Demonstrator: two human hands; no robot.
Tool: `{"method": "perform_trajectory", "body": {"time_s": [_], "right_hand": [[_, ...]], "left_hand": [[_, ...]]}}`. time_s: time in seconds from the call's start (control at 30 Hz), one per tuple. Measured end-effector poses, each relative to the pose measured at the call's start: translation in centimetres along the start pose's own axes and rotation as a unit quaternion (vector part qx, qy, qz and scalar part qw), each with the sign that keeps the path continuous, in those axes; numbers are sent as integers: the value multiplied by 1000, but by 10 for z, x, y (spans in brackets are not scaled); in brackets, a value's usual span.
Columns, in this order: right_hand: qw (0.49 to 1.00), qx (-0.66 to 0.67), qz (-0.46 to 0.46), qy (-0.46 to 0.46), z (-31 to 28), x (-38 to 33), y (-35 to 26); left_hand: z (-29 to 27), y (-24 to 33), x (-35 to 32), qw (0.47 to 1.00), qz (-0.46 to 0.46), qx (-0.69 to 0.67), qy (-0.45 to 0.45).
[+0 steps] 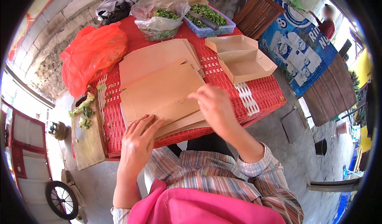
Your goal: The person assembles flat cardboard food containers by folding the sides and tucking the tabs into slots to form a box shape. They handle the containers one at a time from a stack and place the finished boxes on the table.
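In front of me, a flat brown cardboard box blank [163, 90] tops a stack on the red woven table [131, 33]. My left hand [141, 138] lies on its near left edge, fingers stretched out and pressing down. At the right edge my right hand [215, 106] is closed, its curled fingers at the side of the blank; part of the grip is hidden. More flat cardboard blanks [159, 57] lie just behind. A folded cardboard box [246, 63] stands with its lid up at the right of the table.
A red plastic bag [93, 55] and a wooden cutting board [89, 138] with vegetable scraps are at left. Behind stand a clear bag of chopped greens [161, 15] and a blue tub [211, 31] of greens with a knife. A person [327, 25] is far right, beyond a blue banner [298, 49].
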State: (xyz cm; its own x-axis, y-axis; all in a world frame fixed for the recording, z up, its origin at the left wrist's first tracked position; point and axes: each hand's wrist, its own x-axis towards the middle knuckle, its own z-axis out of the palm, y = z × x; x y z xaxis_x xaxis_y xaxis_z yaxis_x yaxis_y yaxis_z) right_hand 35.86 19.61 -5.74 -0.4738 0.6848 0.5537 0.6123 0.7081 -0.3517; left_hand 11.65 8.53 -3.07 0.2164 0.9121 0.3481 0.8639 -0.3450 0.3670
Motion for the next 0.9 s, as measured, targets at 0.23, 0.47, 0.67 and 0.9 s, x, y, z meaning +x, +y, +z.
{"method": "perform_trajectory", "body": {"time_s": [0.23,0.47,0.67,0.9], "right_hand": [[993,-6,-109,-33,21,-21,-57],[994,62,-78,-32,-6,-27,-23],[997,73,-32,-22,-22,-30,-1],[988,150,39,-11,-23,-33,3]], "left_hand": [[7,24,-7,996,-1,92,-22],[-11,13,-17,998,-28,37,-37],[-27,7,-29,995,-64,67,-39],[-13,-5,-3,999,-42,24,-24]]}}
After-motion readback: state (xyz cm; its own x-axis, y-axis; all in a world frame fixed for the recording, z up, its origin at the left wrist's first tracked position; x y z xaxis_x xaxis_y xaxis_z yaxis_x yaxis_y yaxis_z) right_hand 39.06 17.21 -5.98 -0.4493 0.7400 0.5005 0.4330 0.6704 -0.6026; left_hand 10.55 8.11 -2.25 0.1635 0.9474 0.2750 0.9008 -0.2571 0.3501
